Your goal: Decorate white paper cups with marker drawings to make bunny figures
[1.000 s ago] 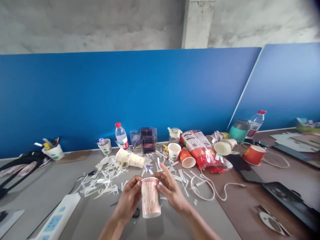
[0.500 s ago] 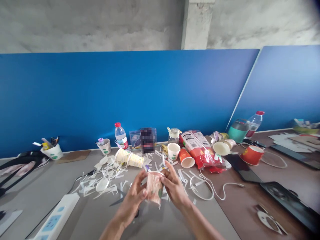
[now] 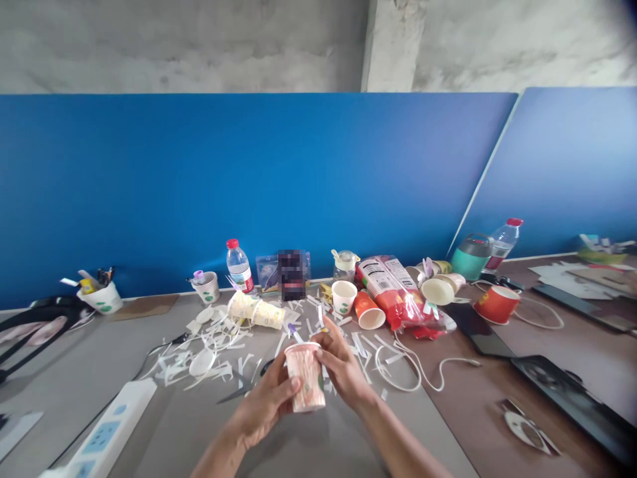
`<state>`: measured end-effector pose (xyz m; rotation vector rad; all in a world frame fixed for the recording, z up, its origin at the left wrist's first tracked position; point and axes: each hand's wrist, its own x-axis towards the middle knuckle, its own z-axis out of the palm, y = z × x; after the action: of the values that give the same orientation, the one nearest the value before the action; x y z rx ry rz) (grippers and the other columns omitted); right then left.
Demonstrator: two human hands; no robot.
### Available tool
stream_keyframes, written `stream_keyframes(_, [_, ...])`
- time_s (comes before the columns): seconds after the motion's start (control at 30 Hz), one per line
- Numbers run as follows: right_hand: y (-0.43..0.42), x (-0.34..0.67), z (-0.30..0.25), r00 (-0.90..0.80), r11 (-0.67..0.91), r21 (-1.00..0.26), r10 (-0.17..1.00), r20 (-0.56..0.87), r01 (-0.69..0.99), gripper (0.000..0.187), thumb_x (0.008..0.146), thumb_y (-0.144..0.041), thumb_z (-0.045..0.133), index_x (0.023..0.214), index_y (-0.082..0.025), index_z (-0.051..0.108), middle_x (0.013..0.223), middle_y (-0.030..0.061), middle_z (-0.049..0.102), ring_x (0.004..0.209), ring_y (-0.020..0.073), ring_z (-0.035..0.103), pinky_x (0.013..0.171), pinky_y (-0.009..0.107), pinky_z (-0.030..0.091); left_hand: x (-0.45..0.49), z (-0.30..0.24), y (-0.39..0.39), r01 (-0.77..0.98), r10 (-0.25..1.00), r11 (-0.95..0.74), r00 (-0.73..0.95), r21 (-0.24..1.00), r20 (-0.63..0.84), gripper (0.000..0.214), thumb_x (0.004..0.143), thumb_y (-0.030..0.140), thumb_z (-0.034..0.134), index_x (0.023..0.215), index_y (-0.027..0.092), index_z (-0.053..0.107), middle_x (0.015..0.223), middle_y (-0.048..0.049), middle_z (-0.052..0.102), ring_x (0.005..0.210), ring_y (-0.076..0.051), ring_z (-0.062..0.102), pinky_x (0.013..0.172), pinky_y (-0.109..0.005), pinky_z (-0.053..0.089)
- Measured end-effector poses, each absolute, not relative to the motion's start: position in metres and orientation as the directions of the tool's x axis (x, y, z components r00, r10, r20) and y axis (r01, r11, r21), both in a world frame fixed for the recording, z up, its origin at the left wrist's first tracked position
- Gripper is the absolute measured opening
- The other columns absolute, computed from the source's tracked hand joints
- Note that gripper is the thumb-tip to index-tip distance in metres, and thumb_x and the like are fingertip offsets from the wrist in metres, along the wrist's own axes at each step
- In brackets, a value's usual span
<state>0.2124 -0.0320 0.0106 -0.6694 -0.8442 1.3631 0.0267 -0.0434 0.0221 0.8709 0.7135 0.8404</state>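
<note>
Both hands hold a pink patterned paper cup [image 3: 305, 376] upright above the grey desk [image 3: 199, 431]. My left hand [image 3: 263, 405] wraps its lower left side, thumb across the front. My right hand [image 3: 343, 368] grips the right side near the rim, fingers closed on it. Several white paper strips [image 3: 209, 348] lie scattered just behind the cup. A pair of scissors [image 3: 249, 385] lies on the desk under my left hand.
Paper cups [image 3: 256, 312], a water bottle [image 3: 237, 265], a red snack bag [image 3: 395, 295] and a white cable [image 3: 423, 372] crowd the back. A power strip [image 3: 107, 431] lies front left, phones [image 3: 572, 392] right. A blue partition [image 3: 249, 186] closes the rear.
The cup was tilted half a second ago and now stands upright again. My hands shifted slightly with it, staying closed on it throughout.
</note>
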Motion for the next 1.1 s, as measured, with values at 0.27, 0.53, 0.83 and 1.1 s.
stream_keyframes(0.27, [-0.026, 0.212, -0.013, 0.135, 0.275, -0.865, 0.961, 0.24, -0.42, 0.101, 0.076, -0.06, 0.087, 0.162, -0.036, 0.039, 0.125, 0.0091, 0.068, 0.116, 0.03, 0.069, 0.091, 0.044, 0.055, 0.025, 0.03, -0.029, -0.449, 0.979, 0.19, 0.159, 0.873, -0.132, 0.078, 0.073, 0.049, 0.096, 0.141, 0.028, 0.062, 0.125, -0.0103, 0.08, 0.105, -0.03, 0.079, 0.093, -0.046, 0.066])
stream_keyframes(0.53, [-0.044, 0.195, -0.008, 0.029, 0.195, -0.94, 0.98, 0.195, -0.279, 0.105, 0.075, -0.053, 0.089, 0.165, -0.034, 0.038, 0.11, 0.0056, 0.07, 0.098, 0.027, 0.07, 0.085, 0.044, 0.057, 0.033, 0.009, -0.028, -0.395, 0.999, 0.045, 0.021, 0.917, -0.04, 0.09, 0.071, 0.055, 0.094, 0.147, 0.032, 0.053, 0.135, -0.0123, 0.073, 0.112, -0.033, 0.076, 0.091, -0.044, 0.065])
stream_keyframes(0.83, [-0.031, 0.203, 0.008, 0.091, -0.087, -0.81, 0.981, -0.171, -0.581, 0.106, 0.061, -0.053, 0.095, 0.154, -0.022, 0.054, 0.075, -0.0037, 0.074, 0.071, 0.0221, 0.069, 0.078, 0.037, 0.052, 0.021, 0.026, -0.024, -0.122, 1.0, -0.016, 0.021, 0.992, 0.019, 0.057, 0.073, 0.066, 0.086, 0.107, 0.022, 0.077, 0.109, -0.01, 0.082, 0.098, -0.031, 0.078, 0.093, -0.045, 0.063])
stream_keyframes(1.1, [-0.029, 0.207, -0.006, 0.119, 0.118, -0.855, 0.991, 0.067, -0.504, 0.106, 0.068, -0.066, 0.091, 0.158, -0.03, 0.048, 0.104, 0.0041, 0.077, 0.094, 0.0266, 0.073, 0.086, 0.041, 0.055, 0.02, 0.03, -0.023, -0.009, 0.993, -0.107, -0.054, 0.994, 0.106, 0.062, 0.07, 0.079, 0.079, 0.093, 0.022, 0.08, 0.1, -0.01, 0.084, 0.104, -0.034, 0.076, 0.098, -0.043, 0.058])
